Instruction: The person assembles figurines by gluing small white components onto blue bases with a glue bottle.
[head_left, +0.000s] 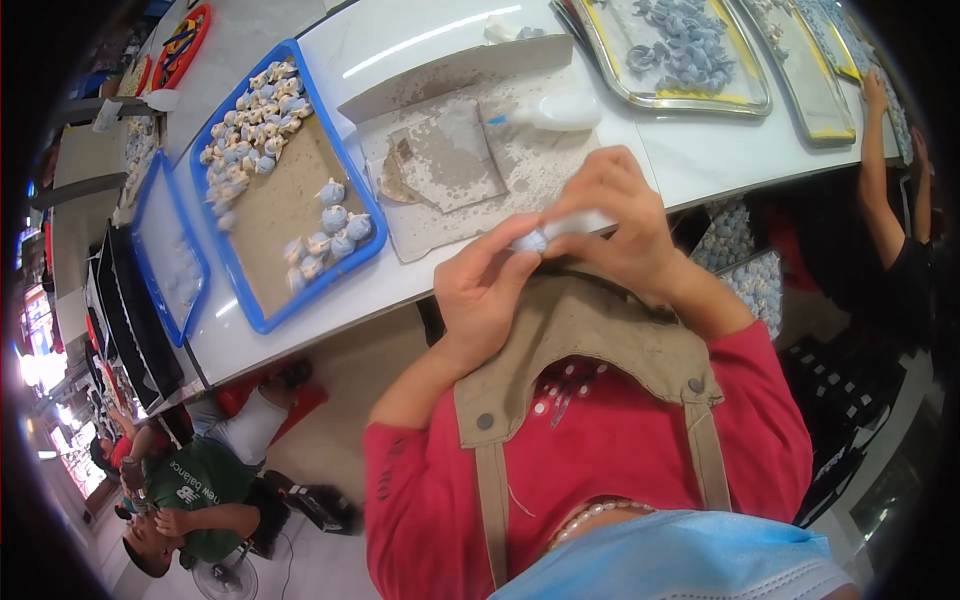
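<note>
My left hand (482,285) pinches a small rounded blue-grey piece (530,242) between thumb and fingertips, just off the table's front edge. The fingers of my right hand (618,215) close on the same piece from the other side. Beyond my hands, a white squeeze bottle (562,112) with a blue tip lies on its side on a stained cardboard sheet (440,228). To the left, a blue-rimmed tray (258,312) bears many small blue-grey and cream figures (255,125), with a smaller group (338,228) near its right corner.
A metal tray (690,103) of loose blue-grey pieces stands at the back right, with another metal tray (825,122) beside it. Another blue tray (200,262) sits at far left. One person (205,490) is at lower left; another person's arm (875,170) reaches in at right.
</note>
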